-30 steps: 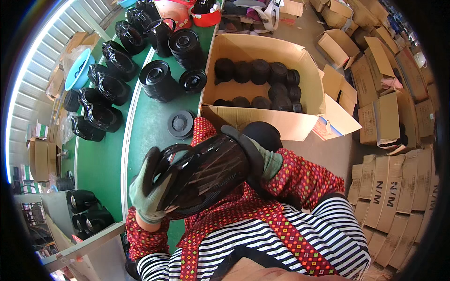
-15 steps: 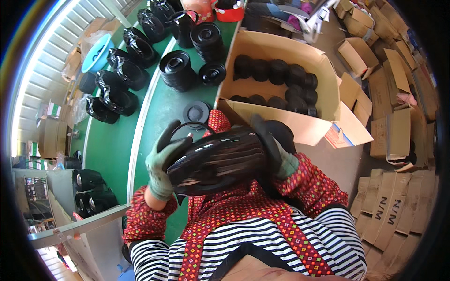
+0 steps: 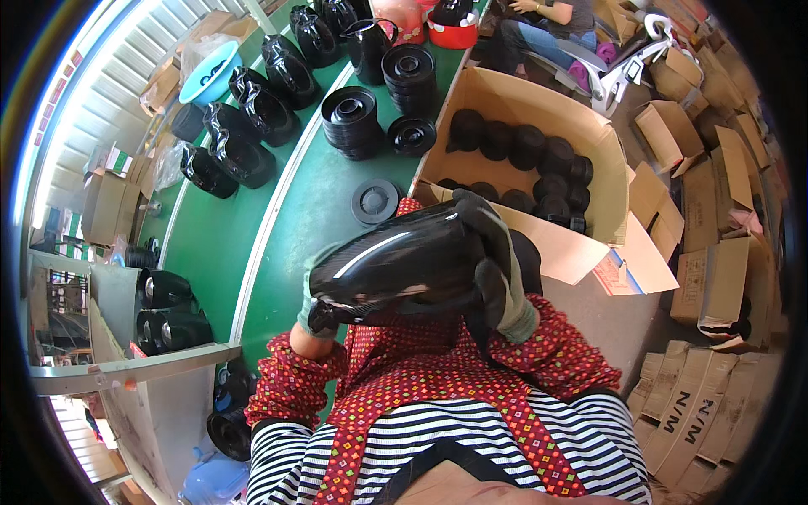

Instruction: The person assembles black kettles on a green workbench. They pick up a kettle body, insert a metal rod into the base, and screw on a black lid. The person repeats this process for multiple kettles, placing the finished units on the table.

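A glossy black jug shell (image 3: 396,265) lies on its side across my hands, in front of my chest. My right hand (image 3: 501,282), in a dark-palmed green glove, wraps round its wide right end with the fingers bent over the rim. At the narrower left end my left hand (image 3: 308,290) holds it from behind. Most of that hand's fingers are hidden by the jug. Just beyond the jug, a flat black round lid-like disc (image 3: 375,201) rests on the green table (image 3: 282,252).
Black jug shells (image 3: 240,147) stand in a row at the left. Stacks of black ring-shaped parts (image 3: 349,122) sit nearer the middle. An open carton (image 3: 606,168) at right holds several black round parts. A blue basin (image 3: 210,73) is far left; another person (image 3: 551,34) sits beyond.
The jug has rolled in my hands, and its handle arc no longer shows. My left hand has slipped behind its left end; the right fingers have shifted over the rim. The view has swung slightly.
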Demonstrator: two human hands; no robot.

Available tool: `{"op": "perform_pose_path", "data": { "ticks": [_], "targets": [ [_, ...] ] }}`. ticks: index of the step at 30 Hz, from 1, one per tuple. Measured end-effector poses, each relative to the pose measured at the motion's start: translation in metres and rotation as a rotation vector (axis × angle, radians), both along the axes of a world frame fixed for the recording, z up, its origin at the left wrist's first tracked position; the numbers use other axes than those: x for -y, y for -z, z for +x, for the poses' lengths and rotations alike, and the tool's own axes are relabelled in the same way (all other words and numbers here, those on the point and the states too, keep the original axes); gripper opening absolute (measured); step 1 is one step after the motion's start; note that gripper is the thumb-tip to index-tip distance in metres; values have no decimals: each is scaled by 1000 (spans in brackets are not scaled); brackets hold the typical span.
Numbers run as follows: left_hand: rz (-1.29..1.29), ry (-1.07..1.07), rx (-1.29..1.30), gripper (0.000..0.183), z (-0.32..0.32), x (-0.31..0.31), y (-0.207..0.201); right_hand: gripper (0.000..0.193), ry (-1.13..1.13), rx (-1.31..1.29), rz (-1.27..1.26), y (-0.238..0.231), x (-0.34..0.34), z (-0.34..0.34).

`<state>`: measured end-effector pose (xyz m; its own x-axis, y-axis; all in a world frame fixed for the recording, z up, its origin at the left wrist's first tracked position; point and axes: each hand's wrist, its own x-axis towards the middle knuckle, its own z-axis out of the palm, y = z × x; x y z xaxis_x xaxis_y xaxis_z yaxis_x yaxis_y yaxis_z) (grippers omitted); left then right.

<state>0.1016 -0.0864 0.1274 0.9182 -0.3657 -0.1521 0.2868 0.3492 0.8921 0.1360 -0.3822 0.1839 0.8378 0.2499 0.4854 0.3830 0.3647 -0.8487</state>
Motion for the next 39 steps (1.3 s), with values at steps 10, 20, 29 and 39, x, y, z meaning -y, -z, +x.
{"op": "perform_pose_path", "data": {
  "ticks": [10,20,29,39],
  "targets": [
    [1070,-152,656,35,23,20,-112,54,-205,-667,406,94,-9,-11],
    [1561,8,504,73,24,42,-163,88,-44,403,-493,-31,-23,-2],
    [1202,261,1059,90,17,3,-178,86,-137,429,-781,-42,8,8],
    [1116,329,1156,56,32,32,-136,59,-99,488,-978,-51,1,4]
  ]
}}
